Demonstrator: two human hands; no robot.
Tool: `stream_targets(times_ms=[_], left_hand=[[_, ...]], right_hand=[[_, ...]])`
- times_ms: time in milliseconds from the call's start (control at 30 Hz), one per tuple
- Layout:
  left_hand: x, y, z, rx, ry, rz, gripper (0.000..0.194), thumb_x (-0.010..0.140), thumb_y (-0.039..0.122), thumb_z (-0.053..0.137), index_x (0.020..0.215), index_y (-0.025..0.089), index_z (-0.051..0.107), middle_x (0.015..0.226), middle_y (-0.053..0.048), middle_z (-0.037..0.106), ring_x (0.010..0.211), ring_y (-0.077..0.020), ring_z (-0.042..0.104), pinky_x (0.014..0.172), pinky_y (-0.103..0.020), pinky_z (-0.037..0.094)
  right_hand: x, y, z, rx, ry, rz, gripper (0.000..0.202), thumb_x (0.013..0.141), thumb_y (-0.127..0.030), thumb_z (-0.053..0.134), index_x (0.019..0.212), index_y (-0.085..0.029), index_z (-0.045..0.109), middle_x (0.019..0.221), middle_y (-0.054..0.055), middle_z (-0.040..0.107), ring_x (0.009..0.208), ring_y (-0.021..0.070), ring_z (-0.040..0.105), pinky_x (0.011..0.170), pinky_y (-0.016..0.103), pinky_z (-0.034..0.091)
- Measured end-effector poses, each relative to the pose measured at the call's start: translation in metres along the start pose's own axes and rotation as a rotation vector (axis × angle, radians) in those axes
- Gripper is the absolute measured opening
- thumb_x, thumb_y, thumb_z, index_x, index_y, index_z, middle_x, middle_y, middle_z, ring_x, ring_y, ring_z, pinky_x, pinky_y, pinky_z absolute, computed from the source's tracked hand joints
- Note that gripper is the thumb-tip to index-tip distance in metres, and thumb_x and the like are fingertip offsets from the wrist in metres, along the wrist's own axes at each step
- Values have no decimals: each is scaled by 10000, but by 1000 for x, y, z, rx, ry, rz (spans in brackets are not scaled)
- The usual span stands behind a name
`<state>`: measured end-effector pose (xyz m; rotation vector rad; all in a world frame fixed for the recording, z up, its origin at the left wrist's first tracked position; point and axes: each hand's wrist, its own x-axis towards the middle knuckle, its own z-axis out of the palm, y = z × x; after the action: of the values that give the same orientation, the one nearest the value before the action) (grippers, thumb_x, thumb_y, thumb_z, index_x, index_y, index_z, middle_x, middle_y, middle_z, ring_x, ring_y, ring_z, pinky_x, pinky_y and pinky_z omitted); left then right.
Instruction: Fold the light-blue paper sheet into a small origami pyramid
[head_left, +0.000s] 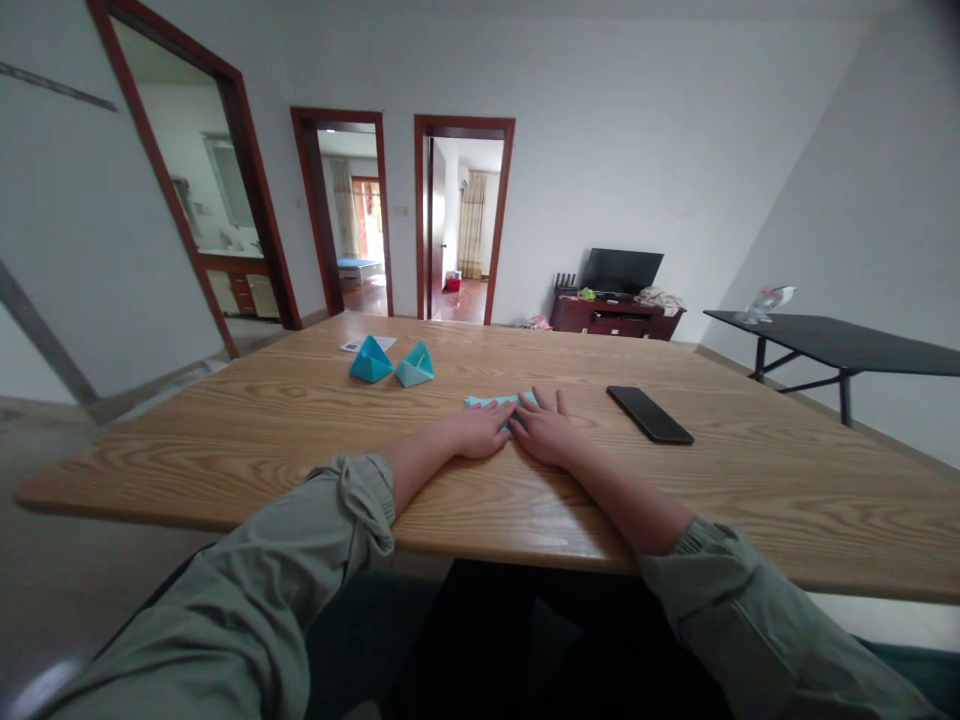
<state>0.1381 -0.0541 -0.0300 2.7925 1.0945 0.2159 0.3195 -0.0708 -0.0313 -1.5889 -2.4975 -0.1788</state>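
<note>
A light blue sheet of paper (480, 401) lies flat on the wooden table, mostly covered by my hands. My left hand (484, 430) rests on it from the left, fingers stretched out and pointing right. From the other side my right hand (541, 428) presses down with its fingers spread. The fingertips of both hands come together over the middle of the paper. How the paper is folded underneath cannot be seen. Farther back on the left stand two folded paper shapes, a darker blue one (370, 360) and a paler one (415, 365).
A black phone (649, 414) lies right of my hands on the wooden table (300, 450). Behind the paper shapes is a white card with printing (384, 343). A black folding table (847, 340) stands at the right, and a television (622, 271) sits by the far wall.
</note>
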Motion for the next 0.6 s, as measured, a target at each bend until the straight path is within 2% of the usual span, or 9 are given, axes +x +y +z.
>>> stream_targets(times_ms=[133, 233, 367, 467, 600], left_hand=[[0, -12, 0, 18, -61, -113, 719, 882, 620, 168, 1458, 188, 170, 1515, -98, 164, 1386, -289, 144, 1094, -483, 141], [-3, -24, -5, 32, -82, -231, 786, 844, 687, 156, 1461, 199, 168, 1521, -95, 124, 1388, -313, 118, 1082, -525, 124], [-9, -38, -12, 24, -115, -318, 926, 751, 785, 254, 1461, 194, 178, 1520, -109, 107, 1381, -350, 117, 1074, -551, 110], [-12, -44, -12, -2, -77, -325, 1011, 688, 825, 321, 1456, 181, 194, 1514, -129, 134, 1372, -361, 146, 1076, -539, 120], [-15, -46, -13, -54, 27, -328, 1065, 630, 821, 438, 1452, 190, 192, 1488, -142, 234, 1349, -359, 228, 1069, -496, 176]], right_hand=[[1, 7, 1, 61, -210, 71, 655, 908, -572, 166, 1456, -214, 214, 1516, 104, 193, 1387, 316, 132, 1054, 610, 93], [3, 13, 4, 69, -232, 145, 717, 881, -628, 141, 1470, -220, 148, 1534, 87, 115, 1392, 319, 91, 1063, 598, 78], [3, 24, 8, 71, -231, 258, 725, 873, -637, 167, 1473, -233, 124, 1535, 70, 116, 1389, 337, 85, 1055, 614, 59], [-1, 35, 7, 80, -182, 328, 740, 865, -638, 222, 1462, -203, 189, 1517, 101, 191, 1379, 352, 127, 1052, 610, 91], [-7, 44, 0, 171, -78, 290, 682, 813, -625, 415, 1333, -186, 449, 1422, 142, 390, 1304, 350, 320, 1040, 534, 218]])
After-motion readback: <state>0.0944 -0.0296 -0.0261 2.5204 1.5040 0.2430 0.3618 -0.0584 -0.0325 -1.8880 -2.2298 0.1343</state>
